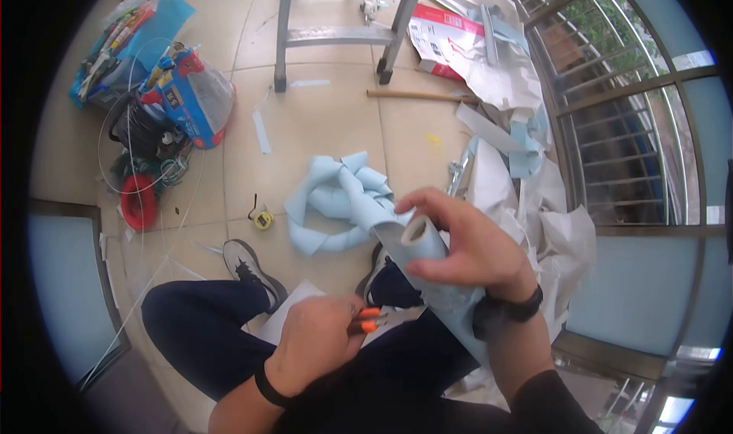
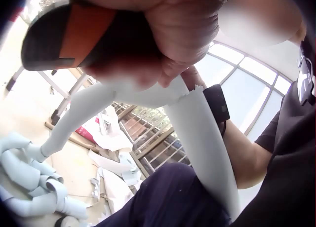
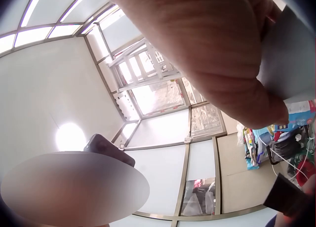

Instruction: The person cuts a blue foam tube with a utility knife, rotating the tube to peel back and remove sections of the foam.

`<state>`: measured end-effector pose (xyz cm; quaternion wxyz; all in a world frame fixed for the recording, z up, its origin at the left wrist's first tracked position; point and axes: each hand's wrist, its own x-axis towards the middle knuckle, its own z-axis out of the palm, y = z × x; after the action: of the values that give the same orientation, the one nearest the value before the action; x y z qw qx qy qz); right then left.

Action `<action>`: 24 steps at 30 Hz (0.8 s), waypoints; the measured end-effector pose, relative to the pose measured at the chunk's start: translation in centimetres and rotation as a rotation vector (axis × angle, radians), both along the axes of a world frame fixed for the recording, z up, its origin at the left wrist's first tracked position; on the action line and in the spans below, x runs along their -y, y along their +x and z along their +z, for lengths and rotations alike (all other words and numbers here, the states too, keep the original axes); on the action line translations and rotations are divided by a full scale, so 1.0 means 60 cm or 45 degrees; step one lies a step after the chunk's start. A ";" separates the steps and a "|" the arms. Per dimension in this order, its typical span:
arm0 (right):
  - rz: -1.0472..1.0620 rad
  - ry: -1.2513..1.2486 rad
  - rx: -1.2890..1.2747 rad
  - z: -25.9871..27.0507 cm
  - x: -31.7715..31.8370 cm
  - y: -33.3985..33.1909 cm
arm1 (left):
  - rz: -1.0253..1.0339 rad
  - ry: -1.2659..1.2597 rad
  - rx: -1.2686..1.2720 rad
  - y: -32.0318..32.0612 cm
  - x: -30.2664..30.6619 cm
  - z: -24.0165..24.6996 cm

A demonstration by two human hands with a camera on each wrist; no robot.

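My right hand point(image 1: 477, 247) is curled round the upper end of a roll of light blue wallpaper-like sheet point(image 1: 450, 300), its hollow core facing up. The roll slants across my right thigh. My left hand point(image 1: 317, 331) grips a black-and-orange-handled tool point(image 2: 89, 37), whose metal blade point(image 1: 405, 317) points towards the roll. The exact kind of tool cannot be told. From the roll, a loose strip runs down to a heap of curled light blue sheet point(image 1: 324, 201) on the floor in front of my feet. In the right wrist view, the roll's grey-looking side point(image 3: 289, 59) shows beside my fingers.
A yellow tape measure point(image 1: 263, 220) lies left of the heap. Bags of tools point(image 1: 191, 98) and a red coil point(image 1: 138, 203) are at the left. Ahead stands a metal ladder point(image 1: 336, 35). Crumpled white sheets point(image 1: 500, 197) and a cardboard tube point(image 1: 420, 95) lie right, by barred windows.
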<state>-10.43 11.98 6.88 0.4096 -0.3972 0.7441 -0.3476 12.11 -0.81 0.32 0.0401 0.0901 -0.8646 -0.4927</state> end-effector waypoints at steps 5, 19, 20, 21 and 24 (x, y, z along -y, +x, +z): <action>-0.018 -0.011 -0.001 -0.015 0.002 -0.006 | -0.106 -0.064 0.123 -0.037 -0.005 0.011; -0.035 -0.111 -0.023 -0.023 -0.015 0.004 | -0.116 -0.177 0.252 -0.041 -0.058 0.019; -0.039 -0.114 -0.020 -0.022 -0.017 0.006 | -0.126 -0.206 0.273 -0.041 -0.060 0.016; -0.040 -0.073 -0.045 -0.020 -0.017 0.008 | -0.132 -0.234 0.294 -0.040 -0.061 0.012; -0.037 -0.012 -0.111 -0.019 -0.016 0.015 | -0.139 -0.206 0.302 -0.041 -0.064 -0.019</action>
<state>-9.54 12.95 5.73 0.3698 -0.4030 0.7653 -0.3393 9.65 3.01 -0.81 -0.0821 0.0968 -0.9038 -0.4087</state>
